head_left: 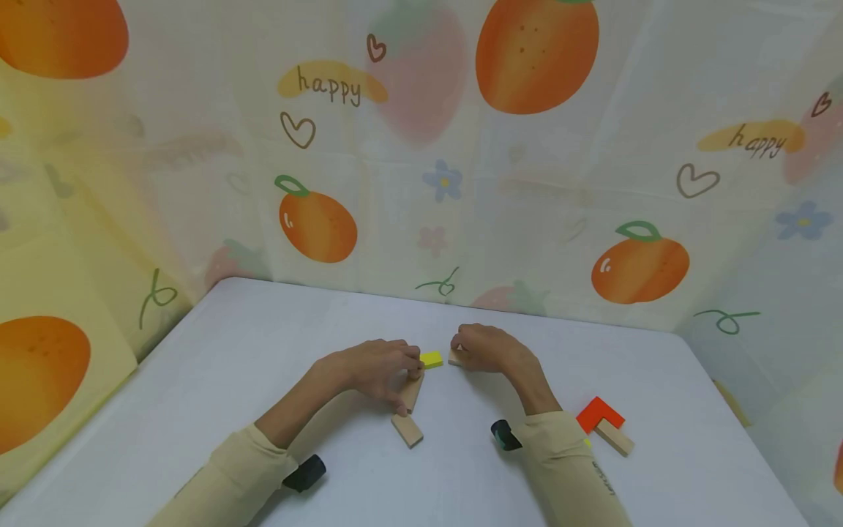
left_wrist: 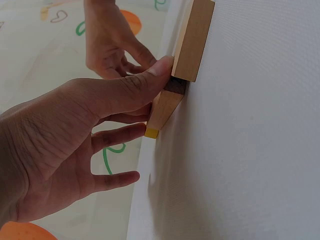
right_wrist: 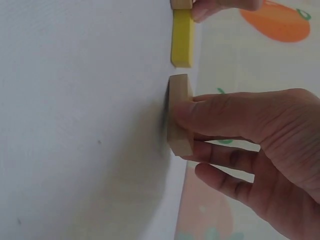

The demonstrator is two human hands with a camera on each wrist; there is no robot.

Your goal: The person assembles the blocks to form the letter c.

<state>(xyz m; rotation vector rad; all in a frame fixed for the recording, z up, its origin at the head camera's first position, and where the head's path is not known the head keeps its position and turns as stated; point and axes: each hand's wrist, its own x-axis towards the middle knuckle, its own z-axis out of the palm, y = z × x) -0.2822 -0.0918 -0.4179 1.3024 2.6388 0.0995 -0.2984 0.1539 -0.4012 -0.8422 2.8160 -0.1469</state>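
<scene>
My left hand [head_left: 382, 369] pinches a plain wooden block [left_wrist: 166, 107] lying on the white table, thumb at its near end and fingers at its far side. Close to that thumb tip lies a second wooden block [head_left: 407, 431], set at an angle to the first. A yellow block [head_left: 432, 359] lies by the far end of the pinched block, beside the left fingers. To the right of the yellow block, my right hand [head_left: 487, 348] holds another wooden block [right_wrist: 180, 120] between thumb and fingers. A small gap separates this block from the yellow one.
On the right of the table [head_left: 658, 380] lies an orange-red L-shaped block [head_left: 596, 411] with a wooden block [head_left: 615, 438] against its inner corner. A yellow piece [head_left: 587, 443] shows partly behind the right sleeve. A fruit-printed cloth [head_left: 527, 256] hangs along the back edge.
</scene>
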